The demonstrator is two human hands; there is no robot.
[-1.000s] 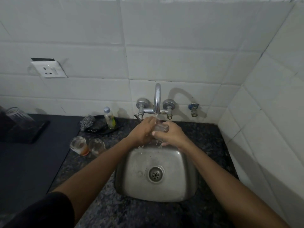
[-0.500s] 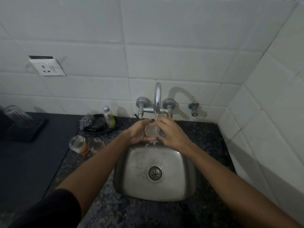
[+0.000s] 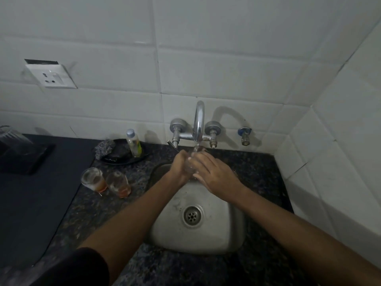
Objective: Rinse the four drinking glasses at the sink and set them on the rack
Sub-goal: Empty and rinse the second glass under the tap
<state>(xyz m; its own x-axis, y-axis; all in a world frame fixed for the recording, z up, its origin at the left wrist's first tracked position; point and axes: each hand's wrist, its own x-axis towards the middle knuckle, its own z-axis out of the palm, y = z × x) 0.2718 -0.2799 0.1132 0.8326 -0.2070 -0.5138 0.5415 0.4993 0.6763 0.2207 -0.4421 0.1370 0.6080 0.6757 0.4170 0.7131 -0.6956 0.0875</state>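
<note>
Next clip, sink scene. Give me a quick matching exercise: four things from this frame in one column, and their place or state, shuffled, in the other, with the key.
Things:
1. glass in hands
2. two dirty glasses
3. small bottle
4. upturned glass

Places or states:
A. on the dark dish beside the scrubber
B. far left, on the black rack
C. under the tap, over the sink
D. on the counter left of the sink, orange dregs inside

Pairs: 1-C, 2-D, 3-A, 4-B
</note>
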